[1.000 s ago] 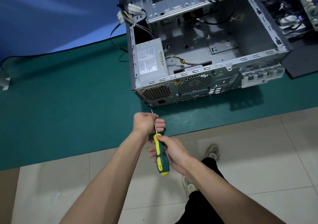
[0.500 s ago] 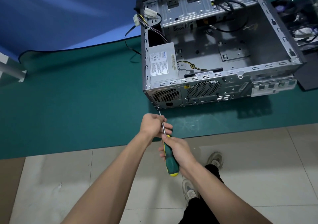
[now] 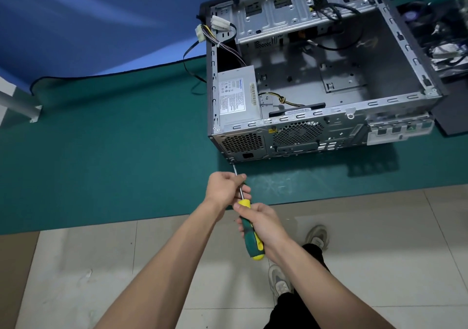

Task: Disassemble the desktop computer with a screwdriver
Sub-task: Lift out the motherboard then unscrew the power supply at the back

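Nearest the camera, two bare forearms reach forward over the tiled floor [image 3: 379, 227], with grey shoes [image 3: 279, 282] and dark trousers below them. Compared with a second ago, the hands and tool keep the same pose; the right hand has slid a little further up the handle, covering more of its yellow collar, and the view has drifted so the case sits further right.

The right hand [image 3: 262, 223] wraps its curled fingers around the green-and-yellow handle of the screwdriver [image 3: 249, 235], whose yellow butt sticks out below the palm. Just ahead, the left hand [image 3: 225, 188] curls loosely around the metal shaft, fingertips and thumb pinching it as a guide. The shaft slants up and left from the handle.

The tip meets a screw [image 3: 231, 160] at the lower left corner of the rear panel of the desktop computer case [image 3: 395, 58], which lies on its side on the green mat [image 3: 101, 151], open side up. Inside its near left corner sits the power supply [image 3: 238, 101], its label facing up. White cable connectors [image 3: 217, 22] hang over the far left edge. Beyond the mat is a blue surface [image 3: 88, 20].
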{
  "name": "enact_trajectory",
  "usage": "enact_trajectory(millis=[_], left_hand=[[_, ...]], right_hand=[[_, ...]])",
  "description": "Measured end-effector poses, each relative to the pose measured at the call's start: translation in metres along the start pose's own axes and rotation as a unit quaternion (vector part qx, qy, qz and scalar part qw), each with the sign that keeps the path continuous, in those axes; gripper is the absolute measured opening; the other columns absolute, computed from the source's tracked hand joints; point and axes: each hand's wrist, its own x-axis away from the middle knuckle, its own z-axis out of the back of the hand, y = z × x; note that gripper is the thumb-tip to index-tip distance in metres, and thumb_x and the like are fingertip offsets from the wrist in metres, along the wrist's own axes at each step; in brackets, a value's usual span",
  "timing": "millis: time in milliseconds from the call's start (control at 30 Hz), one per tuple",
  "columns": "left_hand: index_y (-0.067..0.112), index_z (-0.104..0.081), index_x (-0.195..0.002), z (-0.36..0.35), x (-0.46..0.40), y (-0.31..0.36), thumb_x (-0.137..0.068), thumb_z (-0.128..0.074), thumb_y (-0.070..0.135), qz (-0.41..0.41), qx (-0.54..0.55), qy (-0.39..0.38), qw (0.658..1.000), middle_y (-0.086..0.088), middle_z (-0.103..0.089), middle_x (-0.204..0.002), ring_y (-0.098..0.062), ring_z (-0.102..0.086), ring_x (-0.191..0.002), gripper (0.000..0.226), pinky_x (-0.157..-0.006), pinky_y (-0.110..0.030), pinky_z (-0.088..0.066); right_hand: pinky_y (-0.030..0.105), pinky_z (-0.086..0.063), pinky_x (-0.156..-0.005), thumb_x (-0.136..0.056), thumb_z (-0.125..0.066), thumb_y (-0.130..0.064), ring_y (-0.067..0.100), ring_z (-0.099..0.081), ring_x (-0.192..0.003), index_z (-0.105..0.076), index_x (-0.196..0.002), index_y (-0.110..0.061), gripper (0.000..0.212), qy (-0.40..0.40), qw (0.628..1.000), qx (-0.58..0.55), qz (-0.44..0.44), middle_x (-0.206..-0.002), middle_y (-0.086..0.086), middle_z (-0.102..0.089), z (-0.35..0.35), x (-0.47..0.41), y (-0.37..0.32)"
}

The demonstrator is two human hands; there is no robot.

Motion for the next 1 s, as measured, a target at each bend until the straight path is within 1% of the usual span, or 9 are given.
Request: enact_trajectory(millis=[100,200,333,433,500,633,800,867,1000], left_hand=[[0.0,-0.054,-0.072,-0.003,-0.003,-0.004,-0.095,-0.05,0.003,0.0,0.029,0.032,0.999,-0.006,-0.062,-0.049,-0.016,-0.06,-0.04,0.023,-0.041,-0.025,-0.052],[-0.004,-0.055,-0.085,-0.002,-0.004,-0.005,-0.097,-0.043,0.002,0.006,0.062,0.014,0.998,-0.011,-0.065,-0.056,-0.021,-0.064,-0.047,0.018,-0.049,-0.031,-0.056],[-0.001,-0.047,-0.103,-0.007,-0.008,0.004,-0.096,-0.041,-0.003,-0.011,0.126,0.042,0.991,-0.016,-0.064,-0.08,-0.017,-0.066,-0.05,0.009,-0.049,-0.03,-0.056],[-0.003,-0.052,-0.093,-0.017,-0.019,0.014,-0.093,-0.049,-0.002,-0.012,0.18,0.126,0.976,-0.019,-0.061,-0.084,-0.018,-0.064,-0.048,0.003,-0.045,-0.028,-0.055],[-0.003,-0.053,-0.081,-0.021,-0.025,0.016,-0.091,-0.052,-0.003,-0.003,0.198,0.156,0.968,-0.019,-0.061,-0.076,-0.017,-0.063,-0.042,0.01,-0.042,-0.026,-0.054],[-0.005,-0.053,-0.082,-0.022,-0.029,0.012,-0.091,-0.052,-0.003,-0.012,0.17,0.181,0.969,-0.02,-0.062,-0.074,-0.015,-0.062,-0.04,0.009,-0.043,-0.027,-0.054],[-0.008,-0.054,-0.088,-0.024,-0.025,0.011,-0.091,-0.044,-0.003,-0.025,0.165,0.186,0.968,-0.024,-0.064,-0.081,-0.018,-0.064,-0.045,0.011,-0.048,-0.03,-0.057],[-0.007,-0.055,-0.085,-0.026,-0.016,0.013,-0.091,-0.043,-0.002,-0.038,0.184,0.173,0.967,-0.023,-0.065,-0.08,-0.019,-0.066,-0.048,0.014,-0.049,-0.029,-0.057],[-0.002,-0.059,-0.082,-0.023,0.013,0.016,-0.093,-0.047,0.004,-0.078,0.189,0.133,0.97,-0.015,-0.065,-0.074,-0.015,-0.066,-0.05,0.016,-0.048,-0.026,-0.056]], right_hand=[[0.026,-0.044,-0.048,-0.088,-0.064,-0.031,0.017,-0.056,-0.048,-0.053,-0.082,-0.01,0.025,-0.053,0.997,0.002,-0.048,-0.063,0.005,-0.062,-0.002,0.002,-0.003],[0.026,-0.047,-0.052,-0.095,-0.053,-0.03,0.021,-0.061,-0.05,-0.059,-0.09,-0.005,0.026,-0.089,0.993,0.006,-0.076,-0.067,0.008,-0.068,0.001,0.005,-0.005],[0.027,-0.047,-0.055,-0.086,-0.067,-0.027,0.018,-0.055,-0.049,-0.053,-0.077,-0.011,0.023,0.036,0.993,0.11,0.015,-0.062,0.004,-0.063,0.0,0.003,0.001],[0.035,-0.047,-0.067,-0.077,-0.072,-0.039,0.02,-0.057,-0.064,-0.046,-0.071,-0.021,0.033,0.135,0.962,0.229,0.054,-0.071,0.003,-0.065,-0.002,0.001,0.003],[0.037,-0.047,-0.068,-0.076,-0.072,-0.042,0.021,-0.058,-0.067,-0.043,-0.071,-0.022,0.035,0.143,0.951,0.265,0.068,-0.07,0.0,-0.062,0.001,0.0,0.002],[0.035,-0.04,-0.062,-0.076,-0.072,-0.036,0.02,-0.05,-0.063,-0.04,-0.07,-0.022,0.035,0.142,0.932,0.324,0.074,-0.061,-0.007,-0.049,0.017,-0.004,-0.006],[0.027,-0.029,-0.05,-0.079,-0.054,-0.02,0.026,-0.051,-0.072,-0.04,-0.072,-0.022,0.015,0.16,0.849,0.497,0.075,-0.07,-0.005,-0.051,0.04,-0.006,-0.028],[0.028,-0.032,-0.055,-0.079,-0.052,-0.026,0.027,-0.053,-0.074,-0.044,-0.075,-0.021,0.01,0.159,0.822,0.538,0.098,-0.072,-0.003,-0.053,0.048,-0.001,-0.04],[0.028,-0.03,-0.054,-0.075,-0.056,-0.036,0.025,-0.051,-0.068,-0.047,-0.063,-0.018,0.023,0.181,0.773,0.592,0.14,-0.06,-0.007,-0.05,0.055,0.021,-0.07]])
